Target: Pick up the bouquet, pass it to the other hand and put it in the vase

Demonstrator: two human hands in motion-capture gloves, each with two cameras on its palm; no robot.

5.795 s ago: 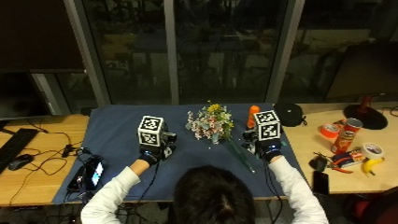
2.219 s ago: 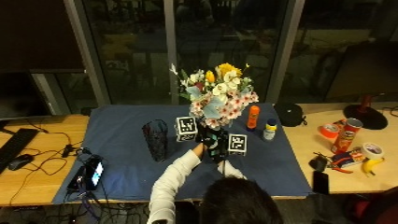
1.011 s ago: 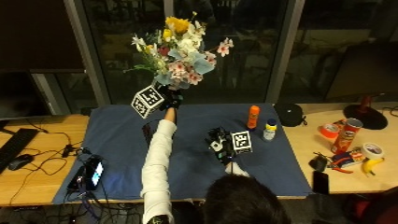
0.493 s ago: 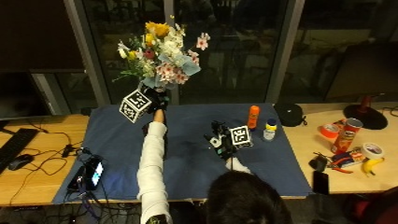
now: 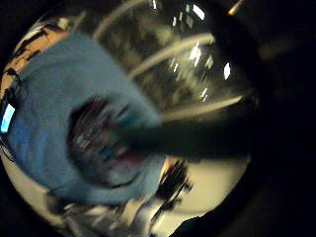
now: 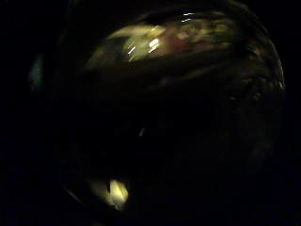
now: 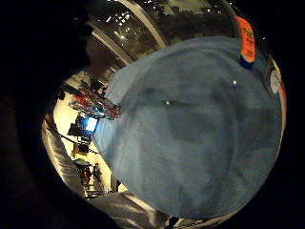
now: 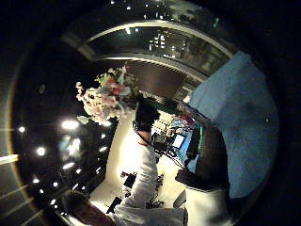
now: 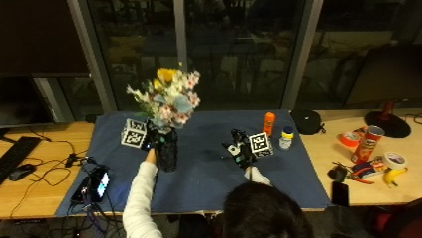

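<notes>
The left hand (image 9: 153, 141) is raised just above the dark vase (image 9: 166, 149), and its fingers are curled round the stems of the bouquet (image 9: 166, 100). The bouquet is held upright, its flowers of yellow, white, pink and pale blue are spread above the hand, and the stems are directed down at the mouth of the vase. Whether the stem ends are already inside the vase cannot be told, because the hand and the dark glass hide them. In the right thumb side palm view the same hand (image 8: 146, 114) is seen gripping the bouquet (image 8: 107, 100) from below.

The right hand (image 9: 238, 150) is kept above the blue cloth (image 9: 211, 173), well apart from the vase, and nothing is held in it. Its fingers seem relaxed, and only the cloth (image 7: 200, 133) is shown under this palm in the right little finger side palm view.

The vase is placed upright on the left part of the cloth, which covers the middle of the wooden surface (image 9: 39, 188). Behind the right hand an orange bottle (image 9: 268, 123) and a small bottle with a yellow cap (image 9: 286, 138) are standing on the cloth. At the right end of the surface a red tube can (image 9: 366, 144), a roll of tape (image 9: 395, 159) and a banana (image 9: 394, 176) are seen.
</notes>
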